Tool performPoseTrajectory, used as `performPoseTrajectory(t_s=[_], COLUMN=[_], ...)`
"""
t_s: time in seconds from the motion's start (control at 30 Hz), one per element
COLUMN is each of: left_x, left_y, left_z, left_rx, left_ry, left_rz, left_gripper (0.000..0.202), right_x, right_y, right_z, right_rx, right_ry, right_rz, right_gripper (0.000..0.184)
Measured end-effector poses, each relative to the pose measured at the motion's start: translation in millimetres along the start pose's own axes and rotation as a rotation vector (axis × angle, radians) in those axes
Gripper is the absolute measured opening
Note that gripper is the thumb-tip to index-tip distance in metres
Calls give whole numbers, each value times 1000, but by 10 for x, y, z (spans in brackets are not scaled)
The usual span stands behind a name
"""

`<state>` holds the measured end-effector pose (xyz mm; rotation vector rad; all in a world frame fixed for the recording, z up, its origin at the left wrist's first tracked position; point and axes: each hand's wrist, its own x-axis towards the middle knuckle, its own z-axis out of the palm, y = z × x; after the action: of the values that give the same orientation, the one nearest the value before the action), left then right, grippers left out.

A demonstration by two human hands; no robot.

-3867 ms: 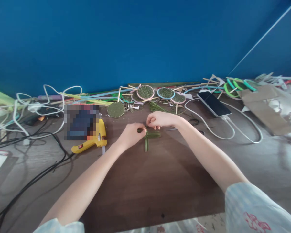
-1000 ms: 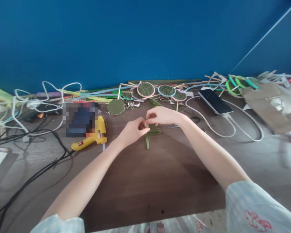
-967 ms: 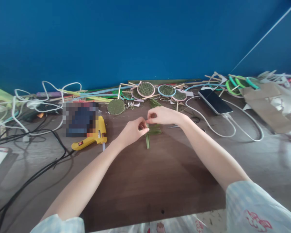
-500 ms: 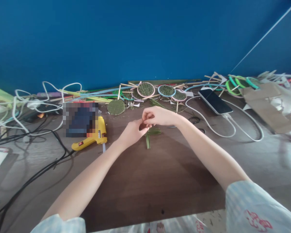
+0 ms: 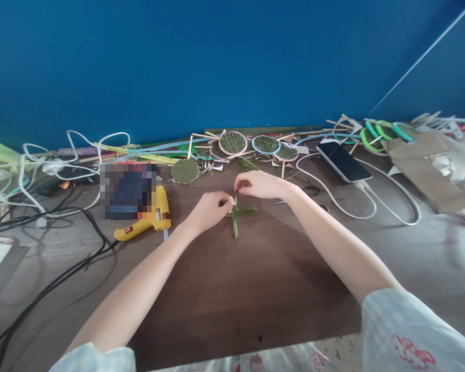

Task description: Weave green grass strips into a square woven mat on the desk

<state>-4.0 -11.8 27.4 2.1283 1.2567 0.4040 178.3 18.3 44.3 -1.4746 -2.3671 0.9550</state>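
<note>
Crossed green leaf strips lie on the brown table, one strip (image 5: 237,227) pointing toward me and another (image 5: 250,210) pointing right. My left hand (image 5: 211,211) is at their upper left, thumb and fingertips pinched on the pale upper end of the leaf strips. Just above and to the right, my right hand (image 5: 261,185) has its fingers curled together, a small gap from the left one. Whatever is between the right fingertips is too small to make out. Behind the hands lie round woven green discs, one bare (image 5: 185,171) and another in a blue ring (image 5: 266,145).
A yellow glue gun (image 5: 155,219) lies left of my left hand, beside a blurred-out dark object (image 5: 129,191). Scissors (image 5: 310,191) are right of my right wrist. Farther right are a phone (image 5: 343,161) on a white cable and a cardboard piece (image 5: 430,170). Black cables (image 5: 73,268) cross the left side.
My hands were together at the fingertips and have come apart. The right moved slightly right, the left slightly down, and more of the leaf strips now shows.
</note>
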Motion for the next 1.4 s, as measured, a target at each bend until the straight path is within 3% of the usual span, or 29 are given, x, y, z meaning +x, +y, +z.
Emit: performPoseTrajectory(t_s=[0.17, 0.6, 0.9, 1.13, 1.4], left_x=[11, 16, 2, -15, 3], left_y=[-8, -31, 3, -6, -28], left_z=[-6, 11, 13, 6, 57], left_rx=[15, 19, 9, -133, -22], left_ry=[-9, 12, 28, -19, 10], left_rz=[5, 13, -3, 49, 105], left_gripper=[25, 25, 27, 20, 16], right_x=[31, -31, 9, -62, -53], right_y=[39, -69, -32, -154, -152], right_z=[74, -8, 102, 68, 75], right_rx=[-20, -49, -38, -136, -109], right_ry=[-75, -223, -144, -73, -24], right_rz=[-26, -81, -299, -335, -344], right_gripper=[15, 7, 7, 11, 9])
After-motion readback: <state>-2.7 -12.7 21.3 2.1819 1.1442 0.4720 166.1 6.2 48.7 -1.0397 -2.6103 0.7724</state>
